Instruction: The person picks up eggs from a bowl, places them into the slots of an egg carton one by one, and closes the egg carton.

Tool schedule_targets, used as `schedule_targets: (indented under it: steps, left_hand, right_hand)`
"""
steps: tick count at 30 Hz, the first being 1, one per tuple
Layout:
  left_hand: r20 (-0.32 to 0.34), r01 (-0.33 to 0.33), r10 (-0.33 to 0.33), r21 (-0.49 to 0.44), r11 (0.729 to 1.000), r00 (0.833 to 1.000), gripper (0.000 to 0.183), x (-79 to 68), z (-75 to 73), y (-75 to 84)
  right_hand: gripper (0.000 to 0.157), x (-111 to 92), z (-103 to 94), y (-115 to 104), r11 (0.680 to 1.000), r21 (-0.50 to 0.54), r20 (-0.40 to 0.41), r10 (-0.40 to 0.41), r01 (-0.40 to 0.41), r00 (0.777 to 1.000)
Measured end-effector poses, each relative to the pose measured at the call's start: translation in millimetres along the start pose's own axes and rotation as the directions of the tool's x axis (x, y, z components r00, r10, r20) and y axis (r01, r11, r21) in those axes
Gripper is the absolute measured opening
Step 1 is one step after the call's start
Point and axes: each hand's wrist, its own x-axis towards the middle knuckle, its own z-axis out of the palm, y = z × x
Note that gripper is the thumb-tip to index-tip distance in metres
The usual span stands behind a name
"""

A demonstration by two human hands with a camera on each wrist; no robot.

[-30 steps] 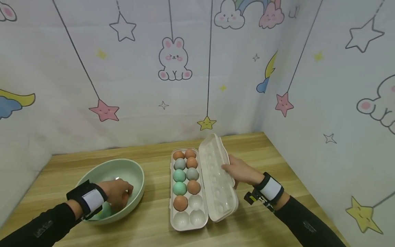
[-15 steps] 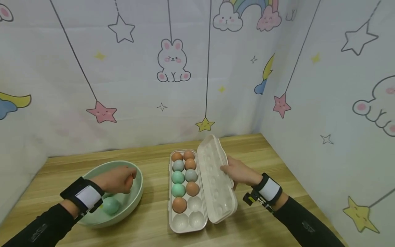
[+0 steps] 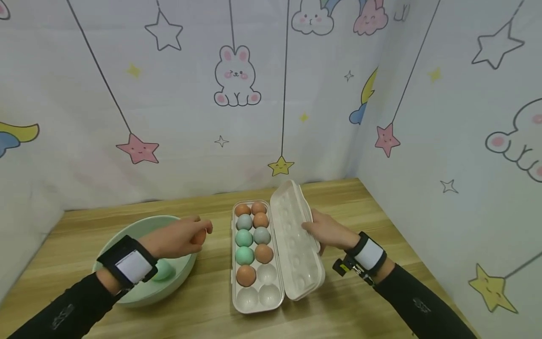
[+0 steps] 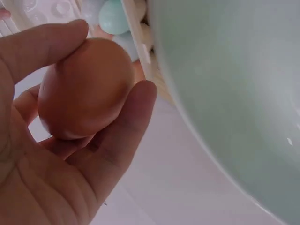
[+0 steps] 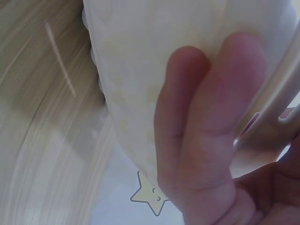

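A brown egg (image 4: 86, 89) is held between the thumb and fingers of my left hand (image 3: 179, 237), above the right rim of the green bowl (image 3: 146, 300). Inside that bowl lies a green egg (image 3: 164, 270), partly covered by the wrist. The white egg carton (image 3: 259, 307) stands open in the middle, with brown, grey and green eggs in its far cups. Three cups at its near end hold no egg. My right hand (image 3: 332, 229) grips the outer edge of the raised carton lid (image 3: 296, 245); in the right wrist view its fingers (image 5: 206, 117) press against the lid's outside.
A wooden tabletop (image 3: 216, 301) carries the bowl and the carton. Behind and to the right rise white cloth walls (image 3: 190, 117) printed with stars and a rabbit.
My left hand has risen out of the bowl with the brown egg and moved right, past the bowl's rim toward the carton. The right hand keeps its grip on the lid.
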Motion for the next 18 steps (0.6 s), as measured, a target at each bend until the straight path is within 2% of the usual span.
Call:
schedule_targets:
  steps: [6,12,18]
  left_hand:
    - [-0.051,-0.117,0.118,0.023,0.993,0.992,0.020,13.8,2.6,16.5]
    - [-0.049,-0.158,0.158,0.000,0.987,0.986,0.020,33.1,17.0,34.3]
    - [-0.030,-0.201,0.200,-0.032,0.979,0.979,0.023,52.1,26.4,55.2]
  right_hand:
    - [0.049,0,0.5,1,1.000,0.014,-0.001,0.009,-0.009,1.000]
    - [0.050,-2,3.1,2,1.000,0.012,-0.012,0.018,-0.018,1.000]
    - [0.051,-1,0.2,0,1.000,-0.001,0.003,-0.011,0.011,1.000]
